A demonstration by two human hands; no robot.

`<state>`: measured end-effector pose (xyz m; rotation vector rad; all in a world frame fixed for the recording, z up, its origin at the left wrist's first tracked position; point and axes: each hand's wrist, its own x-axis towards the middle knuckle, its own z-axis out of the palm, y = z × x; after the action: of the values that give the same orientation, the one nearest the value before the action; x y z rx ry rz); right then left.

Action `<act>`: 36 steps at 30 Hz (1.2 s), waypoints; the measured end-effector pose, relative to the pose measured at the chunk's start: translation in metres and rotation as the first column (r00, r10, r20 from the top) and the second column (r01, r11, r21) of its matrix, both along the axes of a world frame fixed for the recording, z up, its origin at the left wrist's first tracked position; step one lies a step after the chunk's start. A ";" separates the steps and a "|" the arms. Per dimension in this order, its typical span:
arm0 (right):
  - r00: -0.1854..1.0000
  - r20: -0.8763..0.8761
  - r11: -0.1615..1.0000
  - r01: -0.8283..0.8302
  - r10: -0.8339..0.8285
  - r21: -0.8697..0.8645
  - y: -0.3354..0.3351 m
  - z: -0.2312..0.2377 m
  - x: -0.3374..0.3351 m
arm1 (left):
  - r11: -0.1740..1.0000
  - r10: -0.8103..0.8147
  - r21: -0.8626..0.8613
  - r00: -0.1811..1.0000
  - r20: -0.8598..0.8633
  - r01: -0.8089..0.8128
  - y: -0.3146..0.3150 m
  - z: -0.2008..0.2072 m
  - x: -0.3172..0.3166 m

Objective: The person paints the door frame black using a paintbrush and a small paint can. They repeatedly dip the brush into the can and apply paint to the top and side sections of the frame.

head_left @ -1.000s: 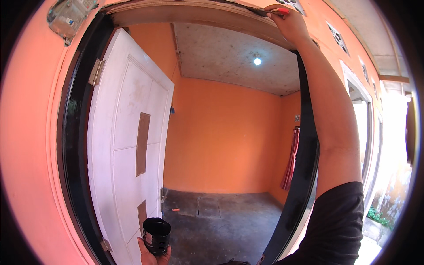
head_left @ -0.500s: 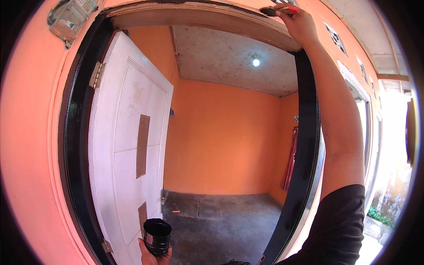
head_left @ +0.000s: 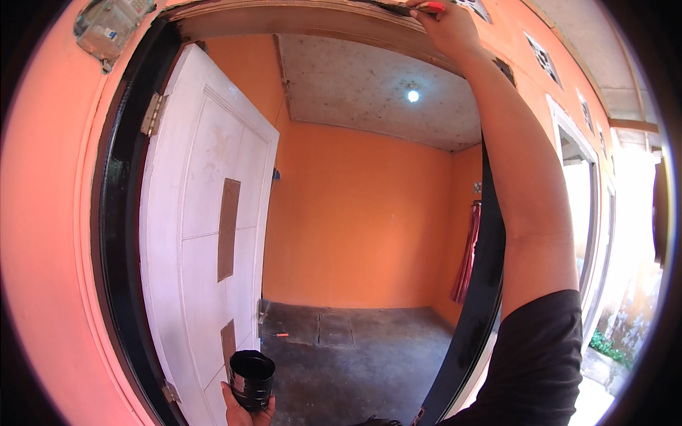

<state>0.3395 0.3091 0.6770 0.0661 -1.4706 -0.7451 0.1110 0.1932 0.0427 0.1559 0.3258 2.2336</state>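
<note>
My right hand [head_left: 449, 27] is raised high and grips a red-handled paintbrush [head_left: 425, 8] against the brown top bar of the door frame [head_left: 298, 15]. The brush's bristles are pressed to the wood near the frame's upper right. My left hand [head_left: 243, 412] sits at the bottom edge of the view and holds a small black paint can [head_left: 251, 378] upright. The frame's left side [head_left: 117, 234] and right side [head_left: 479, 312] are glossy black.
A white panelled door [head_left: 202, 234] stands open inward on the left. Beyond it lies an orange-walled room with a grey concrete floor [head_left: 355, 348] and a lit ceiling bulb [head_left: 413, 95]. An electric box [head_left: 110, 27] hangs top left. Windows line the outside wall on the right.
My right hand with the brush has slid a little to the left along the top bar. The can in my left hand has stayed put.
</note>
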 end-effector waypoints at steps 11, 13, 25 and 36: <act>0.959 -0.110 0.960 0.244 -0.260 -0.135 0.028 -0.007 0.055 | 1.000 -0.001 -0.001 0.999 0.034 0.001 0.006 0.008 0.013; 0.950 -0.113 0.952 0.274 -0.290 -0.137 0.027 -0.008 0.061 | 1.000 -0.005 0.001 1.000 0.005 0.005 0.008 0.007 0.015; 0.975 -0.080 0.978 0.203 -0.206 -0.050 0.057 0.005 0.092 | 0.999 -0.030 -0.035 1.000 0.003 0.030 0.022 0.002 0.026; 0.980 -0.090 0.985 0.175 -0.175 -0.009 0.063 0.011 0.129 | 0.999 -0.045 -0.004 0.998 0.032 0.045 0.023 0.001 0.029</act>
<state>0.4684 0.3726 0.6884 -0.0977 -1.4019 -0.8787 0.1403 0.2162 0.0434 0.1242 0.3076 2.1886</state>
